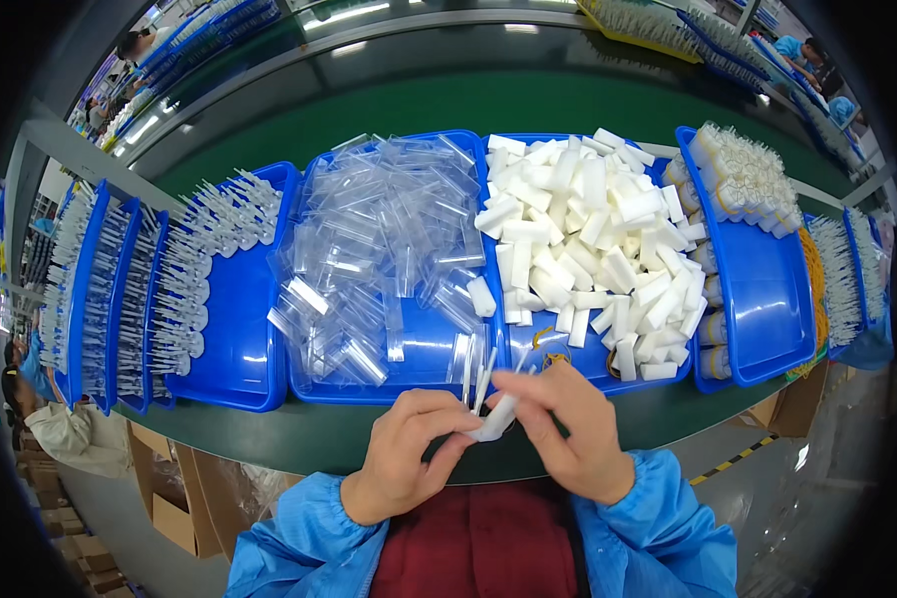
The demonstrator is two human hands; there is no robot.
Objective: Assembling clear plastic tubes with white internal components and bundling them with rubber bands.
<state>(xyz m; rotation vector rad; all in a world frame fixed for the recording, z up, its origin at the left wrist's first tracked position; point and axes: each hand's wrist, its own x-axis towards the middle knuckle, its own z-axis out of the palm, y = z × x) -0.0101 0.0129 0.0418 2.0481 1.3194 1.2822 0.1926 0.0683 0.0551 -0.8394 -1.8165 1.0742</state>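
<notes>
My left hand (414, 448) is closed, thumb and fingers pinching the base of a small white pronged piece (486, 431) just over the table's front edge. Several thin prongs rise from it. Close beside it, my right hand (566, 424) is closed with its fingertips on a white block (503, 410), which touches or nearly touches the pronged piece; blur hides exactly how they meet. Ahead of my left hand lies a blue tray (419, 371) heaped with clear plastic sleeves (389, 219). To its right, another blue tray (608, 379) holds a pile of white blocks (568, 209).
At the left, a blue tray (231, 334) holds rows of white pronged pieces (184, 299), with similar filled trays beside it. A tilted blue tray (767, 299) at the right carries bundled finished-looking pieces (747, 174). Behind runs a green surface (369, 105); cardboard boxes (184, 498) stand below.
</notes>
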